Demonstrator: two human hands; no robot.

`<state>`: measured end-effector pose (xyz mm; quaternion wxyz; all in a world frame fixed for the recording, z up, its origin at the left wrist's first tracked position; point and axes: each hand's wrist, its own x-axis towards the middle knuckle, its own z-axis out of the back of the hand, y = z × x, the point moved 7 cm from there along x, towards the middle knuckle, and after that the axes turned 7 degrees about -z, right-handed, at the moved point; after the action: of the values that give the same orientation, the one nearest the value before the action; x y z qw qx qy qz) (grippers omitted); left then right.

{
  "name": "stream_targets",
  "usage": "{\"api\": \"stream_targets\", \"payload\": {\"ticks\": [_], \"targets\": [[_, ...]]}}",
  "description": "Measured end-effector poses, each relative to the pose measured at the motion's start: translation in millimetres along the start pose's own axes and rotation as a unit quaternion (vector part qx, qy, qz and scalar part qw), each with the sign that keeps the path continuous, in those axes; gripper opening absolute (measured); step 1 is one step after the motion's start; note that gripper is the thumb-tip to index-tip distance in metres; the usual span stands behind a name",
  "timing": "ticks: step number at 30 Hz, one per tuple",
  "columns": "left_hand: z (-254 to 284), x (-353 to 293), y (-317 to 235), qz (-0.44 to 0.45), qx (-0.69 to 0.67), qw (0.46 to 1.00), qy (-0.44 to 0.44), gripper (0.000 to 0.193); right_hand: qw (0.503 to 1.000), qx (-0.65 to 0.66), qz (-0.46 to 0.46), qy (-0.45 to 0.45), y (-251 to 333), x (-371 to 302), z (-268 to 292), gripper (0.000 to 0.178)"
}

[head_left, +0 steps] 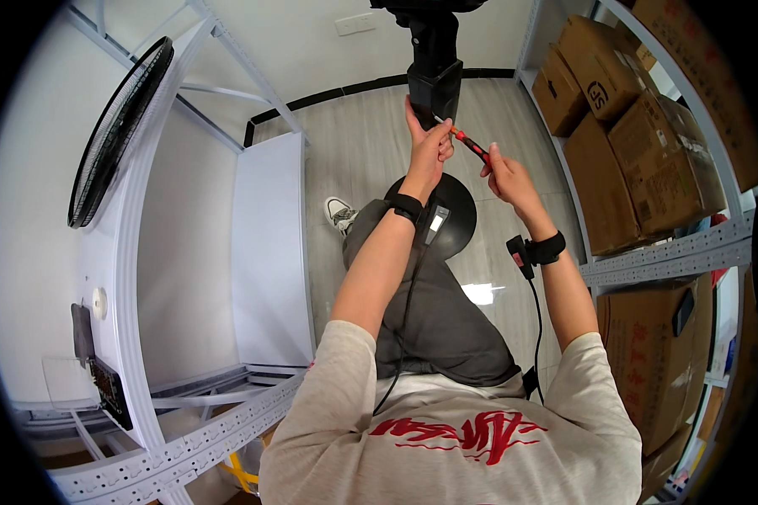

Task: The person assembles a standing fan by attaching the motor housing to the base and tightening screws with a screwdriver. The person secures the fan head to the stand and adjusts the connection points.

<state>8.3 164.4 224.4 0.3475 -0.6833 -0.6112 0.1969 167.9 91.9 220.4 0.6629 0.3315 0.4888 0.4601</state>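
Note:
A black pedestal fan body stands ahead of me, its upper part cut off by the top edge of the view. My left hand grips the lower part of its boxy neck, one finger stretched along the left side. Held in my right hand is a red and black screwdriver, its handle pinched between thumb and fingers. The screwdriver slants up and left, and its tip meets the neck beside my left thumb. Below, the round black fan base rests on the floor, partly covered by my left forearm and leg.
To the left, a round black fan grille leans on a white shelf, near a small white round part. Cardboard boxes fill the metal rack on the right. Cables hang from both wrist straps.

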Motion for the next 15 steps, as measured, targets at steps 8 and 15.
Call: {"api": "stream_targets", "payload": {"ticks": [8, 15], "targets": [[-6, -3, -5, -0.013, -0.016, 1.000, -0.016, 0.090, 0.925, -0.085, 0.281, -0.241, 36, -32, 11, 0.038], [-5, 0, 1, -0.022, -0.028, 0.997, -0.068, 0.086, 0.998, 0.056, -0.024, 0.025, 1, -2, 2, 0.039]]}}
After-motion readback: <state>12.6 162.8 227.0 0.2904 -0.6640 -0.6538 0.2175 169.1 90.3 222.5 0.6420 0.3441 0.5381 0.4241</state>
